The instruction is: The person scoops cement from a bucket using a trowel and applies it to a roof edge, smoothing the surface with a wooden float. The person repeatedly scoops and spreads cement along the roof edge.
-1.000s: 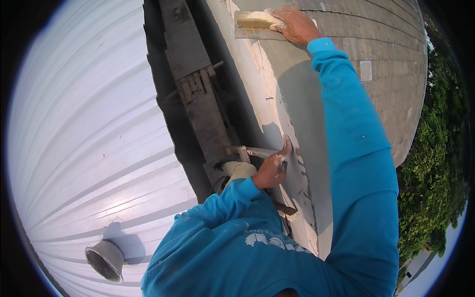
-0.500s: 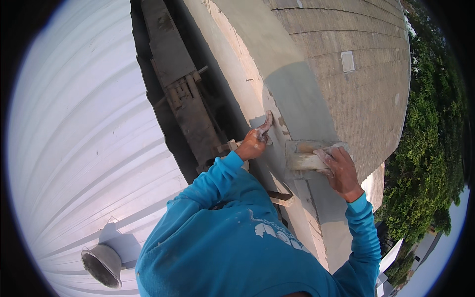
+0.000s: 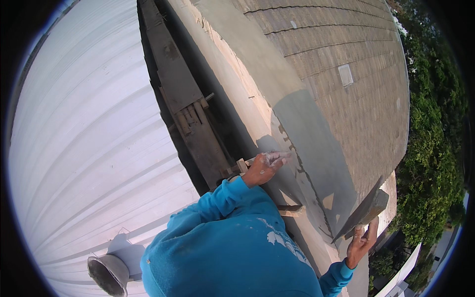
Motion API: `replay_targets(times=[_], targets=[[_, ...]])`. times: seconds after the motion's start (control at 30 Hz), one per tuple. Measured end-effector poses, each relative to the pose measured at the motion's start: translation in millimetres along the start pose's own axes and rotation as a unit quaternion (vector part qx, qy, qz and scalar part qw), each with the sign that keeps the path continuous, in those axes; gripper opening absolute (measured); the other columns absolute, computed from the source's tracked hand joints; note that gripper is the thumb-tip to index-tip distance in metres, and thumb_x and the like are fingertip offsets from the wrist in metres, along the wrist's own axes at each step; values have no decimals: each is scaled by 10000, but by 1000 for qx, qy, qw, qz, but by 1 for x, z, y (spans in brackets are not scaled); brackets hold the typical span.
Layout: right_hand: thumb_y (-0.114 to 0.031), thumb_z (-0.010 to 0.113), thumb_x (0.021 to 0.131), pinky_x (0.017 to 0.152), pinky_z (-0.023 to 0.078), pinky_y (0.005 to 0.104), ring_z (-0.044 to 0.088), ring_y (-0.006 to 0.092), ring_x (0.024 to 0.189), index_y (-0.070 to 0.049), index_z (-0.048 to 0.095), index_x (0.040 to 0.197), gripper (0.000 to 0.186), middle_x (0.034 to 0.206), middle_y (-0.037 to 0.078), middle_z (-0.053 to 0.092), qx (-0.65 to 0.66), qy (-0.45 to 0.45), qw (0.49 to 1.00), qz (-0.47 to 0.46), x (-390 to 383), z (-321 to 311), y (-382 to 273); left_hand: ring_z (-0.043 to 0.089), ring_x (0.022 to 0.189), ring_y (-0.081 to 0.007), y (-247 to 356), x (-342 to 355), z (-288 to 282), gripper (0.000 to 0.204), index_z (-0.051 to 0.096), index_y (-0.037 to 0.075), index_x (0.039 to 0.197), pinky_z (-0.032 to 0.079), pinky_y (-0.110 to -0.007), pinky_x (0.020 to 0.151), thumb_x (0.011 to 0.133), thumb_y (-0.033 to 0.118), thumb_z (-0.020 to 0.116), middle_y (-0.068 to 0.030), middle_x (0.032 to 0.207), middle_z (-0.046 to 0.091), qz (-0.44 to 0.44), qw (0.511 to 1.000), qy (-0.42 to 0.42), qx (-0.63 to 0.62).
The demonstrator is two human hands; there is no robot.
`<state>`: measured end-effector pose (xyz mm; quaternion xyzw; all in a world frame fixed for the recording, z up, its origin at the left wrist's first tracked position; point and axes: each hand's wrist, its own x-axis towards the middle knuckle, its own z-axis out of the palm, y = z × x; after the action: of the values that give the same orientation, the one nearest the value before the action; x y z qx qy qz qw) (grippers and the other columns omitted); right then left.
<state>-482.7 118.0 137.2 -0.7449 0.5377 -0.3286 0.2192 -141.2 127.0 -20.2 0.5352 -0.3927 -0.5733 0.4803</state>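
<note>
In my right hand (image 3: 362,242) is a plastering float (image 3: 367,212), a flat plate with a block-like handle. It is tipped up on edge over the near end of the band of smooth grey mortar (image 3: 311,123), its plate leaning toward the band. My left hand (image 3: 267,166), smeared with pale mortar, points its fingers at the band's ragged left edge. Those fingers are pressed together; whether anything is between them I cannot make out. Beside that hand runs a plastered ledge (image 3: 240,81), partly sunlit, with a rough, broken edge.
Brown roof tiles (image 3: 341,114) slope away on the right, with trees (image 3: 430,128) beyond. On the left, a white corrugated metal roof (image 3: 99,128) carries a mortar bucket (image 3: 109,274). A dark gap with a plank (image 3: 170,54) lies between. A wooden piece (image 3: 291,210) juts out near my body.
My right hand has lifted the float off the mortar, brought it right and nearer, and turned it on edge. My left hand has dropped lower; its pointing finger has come together with the others.
</note>
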Motion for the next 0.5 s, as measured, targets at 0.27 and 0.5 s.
replay_targets(times=[0.27,0.5], targets=[[-357,485,1021,960,492,391,597,258,1141,35,487,1360,519,1319,145,571,587,-41,784,195,28,137,7,535,1244,-195,72,-27,31,527,462,2,1419,394,-362,1084,1000,299,580,-113,1370,563,-29,953,-160,-256],[-173,538,995,985,461,365,560,195,1166,30,531,1318,382,1273,102,598,526,-255,792,176,48,199,-33,528,1270,-214,-18,-51,-18,533,415,73,1468,432,-365,1070,990,241,579,-78,1436,513,63,944,-91,-312]])
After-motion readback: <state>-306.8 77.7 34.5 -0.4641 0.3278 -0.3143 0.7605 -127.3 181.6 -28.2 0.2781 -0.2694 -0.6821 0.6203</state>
